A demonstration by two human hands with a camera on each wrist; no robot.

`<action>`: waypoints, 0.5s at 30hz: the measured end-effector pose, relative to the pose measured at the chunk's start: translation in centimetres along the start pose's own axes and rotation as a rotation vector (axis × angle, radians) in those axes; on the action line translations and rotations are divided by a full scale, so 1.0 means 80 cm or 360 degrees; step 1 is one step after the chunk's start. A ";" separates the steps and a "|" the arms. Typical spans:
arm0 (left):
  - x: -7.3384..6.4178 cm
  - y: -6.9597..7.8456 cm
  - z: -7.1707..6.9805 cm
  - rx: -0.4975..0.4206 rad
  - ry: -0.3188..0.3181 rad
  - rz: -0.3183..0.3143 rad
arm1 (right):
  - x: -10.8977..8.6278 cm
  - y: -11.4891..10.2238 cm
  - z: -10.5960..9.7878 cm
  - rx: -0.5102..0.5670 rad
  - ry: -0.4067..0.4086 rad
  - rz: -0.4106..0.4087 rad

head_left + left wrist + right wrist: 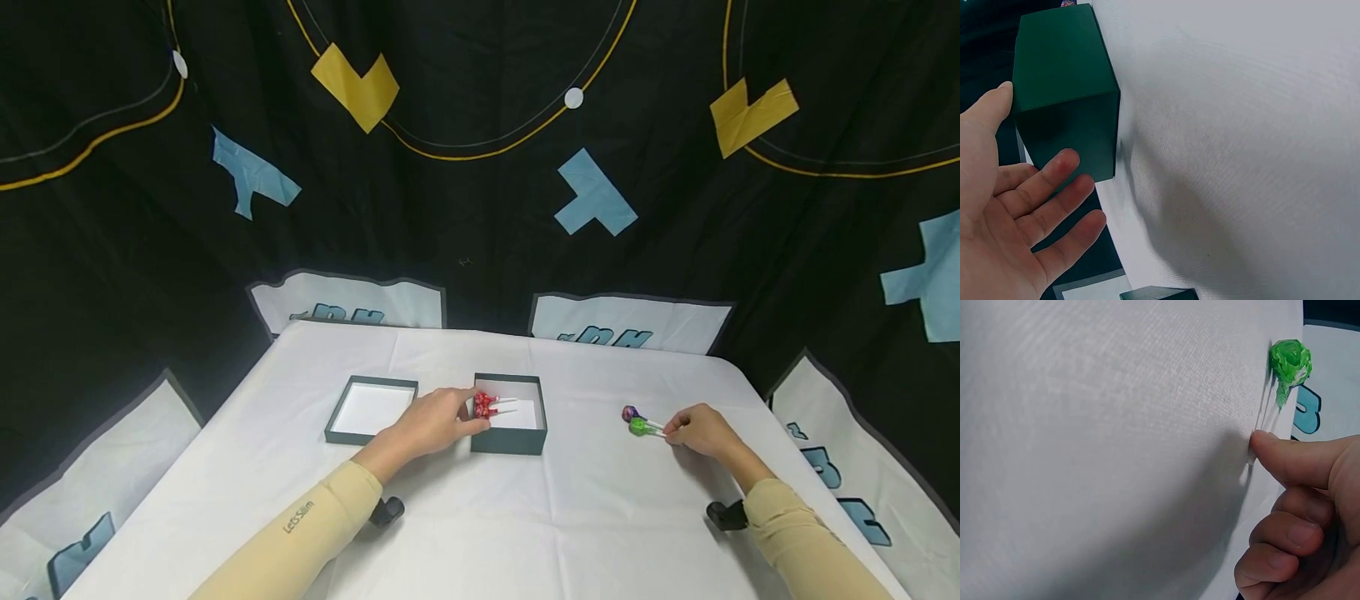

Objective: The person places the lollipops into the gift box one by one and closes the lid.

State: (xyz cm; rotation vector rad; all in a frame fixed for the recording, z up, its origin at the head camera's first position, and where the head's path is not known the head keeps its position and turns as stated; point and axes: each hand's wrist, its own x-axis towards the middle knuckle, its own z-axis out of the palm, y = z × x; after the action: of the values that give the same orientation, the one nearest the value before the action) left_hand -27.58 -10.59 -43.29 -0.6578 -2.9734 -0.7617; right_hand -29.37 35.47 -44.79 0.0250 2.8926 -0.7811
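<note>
An open dark green box (507, 440) with a white inside holds red-wrapped lollipops (483, 403), their white sticks pointing right. My left hand (435, 419) is at the box's left side. In the left wrist view, the thumb touches the box's edge while the other fingers spread loosely beside its wall. Further right, my right hand (701, 429) pinches the white sticks of a green-wrapped lollipop (642, 427) and a purple-wrapped lollipop (629, 412) at the tabletop. Only the green head shows clearly in the right wrist view, where the thumb covers part of the sticks.
Left of the box lies a shallow, dark-rimmed lid (372, 408) with its white inside up. Everything stands on a white-covered table (480, 533). A black curtain (480, 225) with yellow and blue patches hangs behind it.
</note>
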 end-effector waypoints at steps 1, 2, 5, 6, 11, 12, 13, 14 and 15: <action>0.000 0.000 0.000 -0.0003 -0.0001 0.0000 | 0.000 -0.001 0.000 -0.0006 -0.0002 -0.0004; -0.001 0.000 0.000 -0.0003 0.0000 0.0001 | 0.000 -0.001 0.000 -0.0011 -0.0003 -0.0002; -0.001 0.000 0.001 -0.0013 0.0001 0.0003 | -0.001 -0.002 0.000 -0.0018 -0.0003 0.0000; -0.002 0.000 0.001 -0.0017 0.0000 0.0002 | -0.001 -0.002 0.000 -0.0019 -0.0004 -0.0001; -0.003 0.000 0.000 -0.0019 -0.0007 0.0002 | -0.004 -0.007 -0.002 0.0001 -0.0023 -0.0004; -0.003 0.000 0.000 -0.0018 -0.0005 0.0005 | -0.004 -0.008 -0.002 0.0007 -0.0025 0.0000; -0.003 0.000 0.000 -0.0015 -0.0003 0.0008 | -0.004 -0.009 -0.003 0.0009 -0.0026 -0.0004; -0.003 0.000 -0.001 -0.0014 0.0000 0.0010 | -0.004 -0.010 -0.003 0.0005 -0.0029 -0.0009; -0.003 0.000 -0.001 -0.0015 0.0003 0.0014 | -0.003 -0.012 -0.004 -0.0002 -0.0032 -0.0017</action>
State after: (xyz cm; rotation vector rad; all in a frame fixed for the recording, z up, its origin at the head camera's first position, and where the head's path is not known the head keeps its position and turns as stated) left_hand -27.37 -10.72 -43.22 -0.6696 -2.9652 -0.7754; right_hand -29.21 34.83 -44.01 0.0015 2.8767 -0.7770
